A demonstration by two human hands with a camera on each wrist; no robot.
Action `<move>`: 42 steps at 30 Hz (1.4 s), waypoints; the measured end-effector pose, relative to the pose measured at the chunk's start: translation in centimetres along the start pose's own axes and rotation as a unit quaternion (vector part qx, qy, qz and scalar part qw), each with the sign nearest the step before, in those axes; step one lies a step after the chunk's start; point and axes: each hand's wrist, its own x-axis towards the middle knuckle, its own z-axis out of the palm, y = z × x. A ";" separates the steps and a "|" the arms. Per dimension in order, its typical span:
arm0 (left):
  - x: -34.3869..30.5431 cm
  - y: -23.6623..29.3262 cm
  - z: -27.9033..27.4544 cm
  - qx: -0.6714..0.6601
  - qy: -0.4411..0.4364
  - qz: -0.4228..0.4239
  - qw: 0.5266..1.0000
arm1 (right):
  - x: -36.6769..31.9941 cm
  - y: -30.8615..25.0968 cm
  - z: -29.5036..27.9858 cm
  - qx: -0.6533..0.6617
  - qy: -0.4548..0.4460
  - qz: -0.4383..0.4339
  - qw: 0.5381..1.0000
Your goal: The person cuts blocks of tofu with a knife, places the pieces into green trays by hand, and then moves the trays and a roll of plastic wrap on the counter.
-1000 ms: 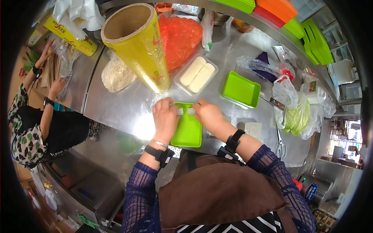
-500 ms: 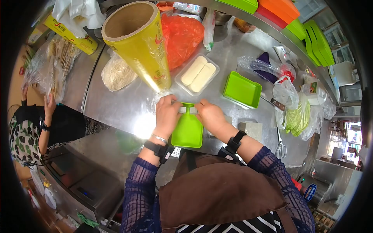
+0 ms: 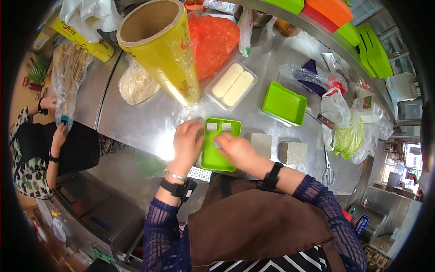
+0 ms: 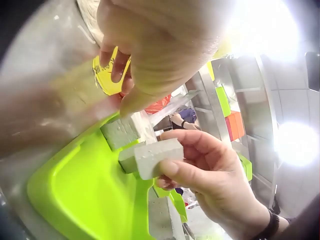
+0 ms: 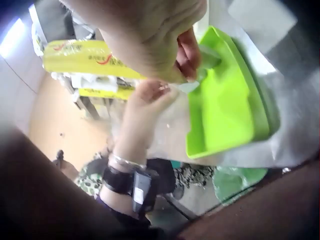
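My right hand (image 3: 240, 149) pinches a pale grey, tofu-like piece (image 4: 159, 157) between thumb and fingers, over the green tray (image 3: 218, 158). Two similar grey pieces lie side by side at the tray's far end, the left piece (image 3: 211, 127) and the right piece (image 3: 226, 127). My left hand (image 3: 186, 141) is beside the tray's left edge, its fingers loosely bent with nothing seen between them. Right of the tray are two grey blocks with cut lines: the nearer block (image 3: 261, 144), partly behind my right hand, and the farther block (image 3: 293, 153).
Beyond the tray stand a tall yellow film roll (image 3: 167, 59) and a clear tub of white rolls (image 3: 231, 86). A second green tray (image 3: 284, 103), a knife handle (image 3: 325, 120) and scissors (image 3: 328, 170) lie to the right. Another person (image 3: 31, 149) handles bagged skewers (image 3: 70, 77) at left.
Both hands have let go of the two grey pieces at the tray's far end. My right hand has come nearer with another piece; my left has drawn back left. The other person has shifted the skewer bag.
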 end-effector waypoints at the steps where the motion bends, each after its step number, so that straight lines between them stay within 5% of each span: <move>1: -0.3 -0.2 0.2 -0.002 0.010 0.002 1.000 | 0.1 0.0 0.5 -0.023 -0.002 -0.006 1.000; 10: 0.0 0.1 0.6 -0.004 0.038 0.012 0.999 | 0.3 0.0 0.8 -0.072 0.019 -0.006 0.997; 12: 1.1 0.6 -0.4 0.012 0.018 0.027 0.999 | -0.2 -0.4 -2.0 -0.042 0.050 -0.022 0.998; 15: 2.3 0.5 -0.1 0.030 -0.017 0.055 0.998 | 0.4 0.8 -4.2 -0.074 0.043 0.071 0.994; 22: 4.0 0.1 1.3 0.055 -0.053 0.085 0.993 | 1.4 3.5 -1.8 -0.124 -0.013 0.093 0.988; 28: 4.3 0.4 1.6 0.041 -0.063 0.098 0.992 | 0.7 3.7 -2.0 -0.105 0.044 0.065 0.991; 37: 4.5 0.8 1.5 0.060 -0.071 0.091 0.991 | 0.3 3.7 -2.0 -0.118 0.017 0.096 0.988; 42: 2.8 1.7 -2.2 0.009 -0.060 0.048 0.997 | -0.9 2.9 -5.2 -0.050 0.077 0.121 0.988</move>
